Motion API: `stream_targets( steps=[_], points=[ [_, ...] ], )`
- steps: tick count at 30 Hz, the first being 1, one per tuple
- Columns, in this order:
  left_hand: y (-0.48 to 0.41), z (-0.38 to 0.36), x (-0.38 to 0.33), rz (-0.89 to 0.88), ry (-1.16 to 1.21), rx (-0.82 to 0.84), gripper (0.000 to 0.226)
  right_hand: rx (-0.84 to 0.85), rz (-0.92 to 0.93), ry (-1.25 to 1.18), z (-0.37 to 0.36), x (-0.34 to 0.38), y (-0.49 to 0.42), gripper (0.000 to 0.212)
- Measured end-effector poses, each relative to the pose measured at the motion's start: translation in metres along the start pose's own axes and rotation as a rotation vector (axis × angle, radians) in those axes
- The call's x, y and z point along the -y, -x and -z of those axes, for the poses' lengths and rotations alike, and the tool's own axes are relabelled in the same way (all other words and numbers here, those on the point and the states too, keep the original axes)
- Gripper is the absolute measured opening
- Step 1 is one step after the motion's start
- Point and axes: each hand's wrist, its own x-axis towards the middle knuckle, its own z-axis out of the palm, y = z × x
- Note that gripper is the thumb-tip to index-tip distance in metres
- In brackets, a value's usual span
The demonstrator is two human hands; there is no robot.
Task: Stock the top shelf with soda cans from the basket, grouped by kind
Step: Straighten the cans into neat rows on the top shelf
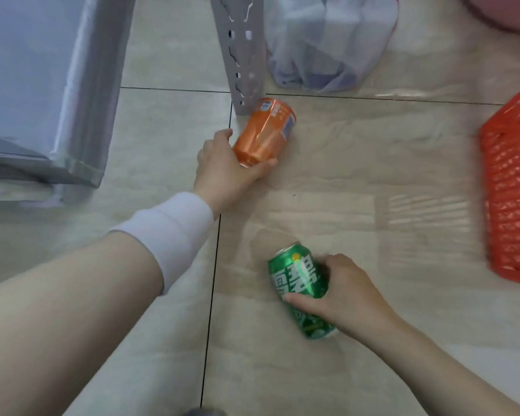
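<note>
Tiled floor (357, 175) — left hand (222, 166) grips orange can (263, 132) at twelve o'clock; right hand (348, 292) grips green can (300, 289), Chinese lettering.

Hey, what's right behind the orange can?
A gray shelf post stands just behind the orange can, a plastic bag farther back. The left hand covers the can's near end.

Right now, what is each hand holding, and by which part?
The left hand grips the orange can around its near end; the right hand grips the green can around the middle of its body.
</note>
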Motion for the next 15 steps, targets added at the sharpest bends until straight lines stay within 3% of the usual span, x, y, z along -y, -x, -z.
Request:
stream_targets(
  steps=[4,12,15],
  points=[
    [-0.010,-0.015,-0.003,-0.048,0.010,-0.036,0.091,-0.019,-0.017,-0.109,0.001,-0.002,-0.003,0.064],
    [0.041,0.010,-0.001,-0.139,0.068,-0.050,0.074,-0.025,-0.100,-0.668,0.039,-0.018,0.018,0.052],
    [0.102,0.050,-0.008,-0.144,0.087,-0.015,0.074,-0.039,-0.089,-0.949,0.068,0.006,0.063,0.071]
  ],
)
